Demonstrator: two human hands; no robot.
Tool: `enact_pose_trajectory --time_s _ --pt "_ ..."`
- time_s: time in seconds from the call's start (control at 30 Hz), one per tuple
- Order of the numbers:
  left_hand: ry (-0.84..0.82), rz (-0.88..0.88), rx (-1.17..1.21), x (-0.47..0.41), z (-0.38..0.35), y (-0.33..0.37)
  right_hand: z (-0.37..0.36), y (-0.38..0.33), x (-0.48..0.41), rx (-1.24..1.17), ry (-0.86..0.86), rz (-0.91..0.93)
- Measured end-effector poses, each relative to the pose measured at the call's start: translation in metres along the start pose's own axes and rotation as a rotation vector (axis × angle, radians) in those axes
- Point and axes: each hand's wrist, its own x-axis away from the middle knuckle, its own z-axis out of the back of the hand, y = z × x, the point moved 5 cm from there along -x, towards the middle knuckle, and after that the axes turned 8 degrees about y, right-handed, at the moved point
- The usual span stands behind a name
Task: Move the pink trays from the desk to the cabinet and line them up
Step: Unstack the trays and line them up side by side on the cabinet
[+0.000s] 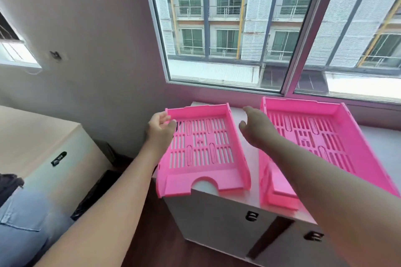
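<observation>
Two pink slotted trays lie side by side on a white cabinet [217, 223] under the window. The left pink tray [201, 151] overhangs the cabinet's front left corner a little. The right pink tray [314, 134] is nearer the window, and another pink tray [280, 193] shows beneath its front. My left hand [159, 130] curls at the left tray's far left corner, thumb and fingers loosely either side of the wall with a gap. My right hand [257, 130] hovers over the strip between the two trays, fingers apart, holding nothing.
A beige desk or cabinet [32, 136] with a black lock stands at the left. A black bag [97, 191] sits on the dark wooden floor between the two pieces of furniture. The window sill [325, 95] runs just behind the trays. A jeans-clad leg is at the bottom left.
</observation>
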Motion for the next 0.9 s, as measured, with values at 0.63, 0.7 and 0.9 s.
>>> enact_pose_trajectory --time_s 0.63,0.7,0.9 --pt "-0.398 -0.134 -0.151 0.117 -0.217 0.069 0.147 0.236 0.042 0.139 0.146 -0.364" --pt "-0.400 -0.100 -0.173 0.123 -0.220 0.060 0.140 0.248 0.048 0.109 0.121 -0.401" --pt "-0.426 -0.075 -0.227 0.130 -0.224 0.032 0.114 0.275 0.061 -0.046 0.063 -0.529"
